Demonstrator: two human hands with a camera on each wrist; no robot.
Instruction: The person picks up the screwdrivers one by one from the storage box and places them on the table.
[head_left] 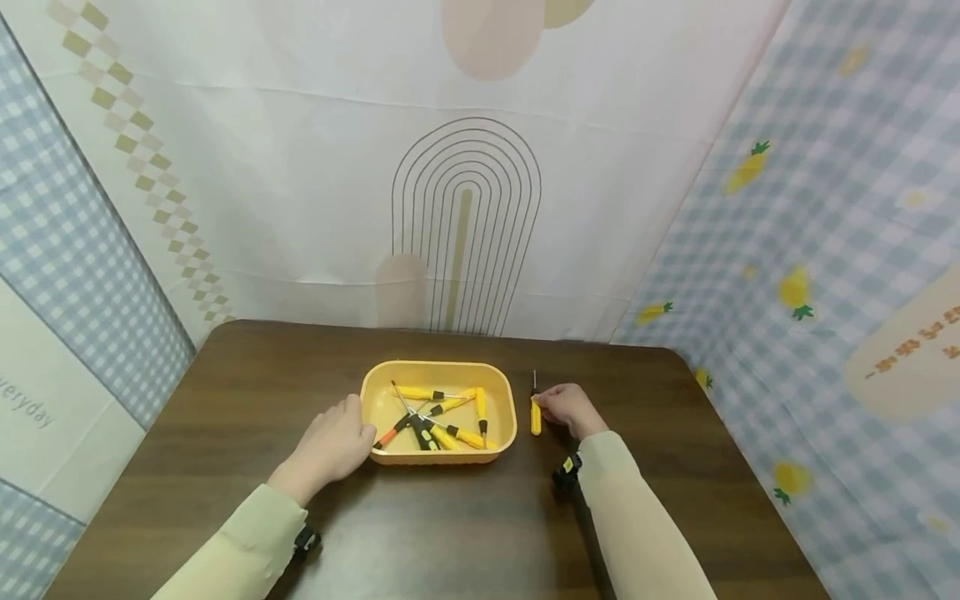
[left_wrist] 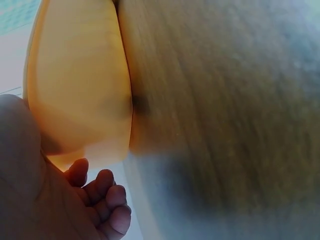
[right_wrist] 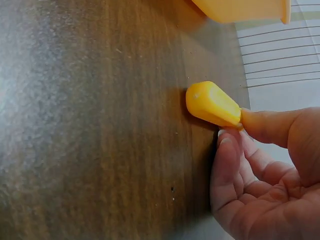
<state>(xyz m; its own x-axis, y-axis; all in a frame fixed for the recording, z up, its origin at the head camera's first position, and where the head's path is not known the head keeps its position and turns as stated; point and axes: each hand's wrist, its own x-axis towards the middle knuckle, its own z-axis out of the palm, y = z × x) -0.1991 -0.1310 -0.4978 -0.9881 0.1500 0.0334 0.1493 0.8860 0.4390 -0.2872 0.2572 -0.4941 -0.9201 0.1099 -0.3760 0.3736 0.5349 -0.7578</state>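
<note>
A yellow-handled screwdriver [head_left: 536, 417] is beside the basket on its right, with its thin shaft pointing to the far edge of the table. My right hand [head_left: 570, 408] pinches its handle between thumb and fingertips. In the right wrist view the butt of that handle [right_wrist: 212, 102] shows close over the wood. At the left end of the yellow plastic basket [head_left: 438, 458] my left hand [head_left: 333, 437] grips the rim, its fingers curled at the wall in the left wrist view. Several screwdrivers [head_left: 468, 437] lie crossed inside, mostly yellow-handled, one with an orange-and-black handle [head_left: 393, 431].
Both hands work over a dark brown wooden table [head_left: 450, 533] with rounded far corners. Behind it hangs a pale patterned cloth [head_left: 300, 183]. A blue checked cloth [head_left: 750, 275] closes off the right side, and another checked cloth [head_left: 82, 200] the left.
</note>
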